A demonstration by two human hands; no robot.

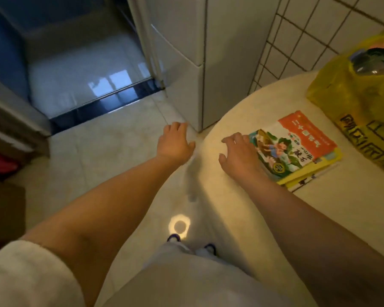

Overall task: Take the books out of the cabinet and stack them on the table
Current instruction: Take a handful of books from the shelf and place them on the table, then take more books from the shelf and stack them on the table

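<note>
Several thin picture books (297, 149) lie in a small stack on the round table (242, 196), on the right side of the scene. The top one has a bright cover with an orange band and a cartoon child. Yellow books peek out under it. They are not lined up; the lower ones stick out on the near side.

The right hand (239, 154) is spread out, palm down, just at the left edge of the stack. It holds nothing. I cannot tell if its fingers touch the cover. The left hand (175, 142) hangs over the floor, fingers loose and apart, and it holds nothing too.

A yellow plastic bag (359, 107) sits on the far right of the table. A white fridge (186, 52) stands beyond the hands.

These books look light and bendy, with smooth, shiny covers that may slide on each other. I think it is best to hold them by both long edges, or slip fingers under the spine, and keep them flat.
</note>
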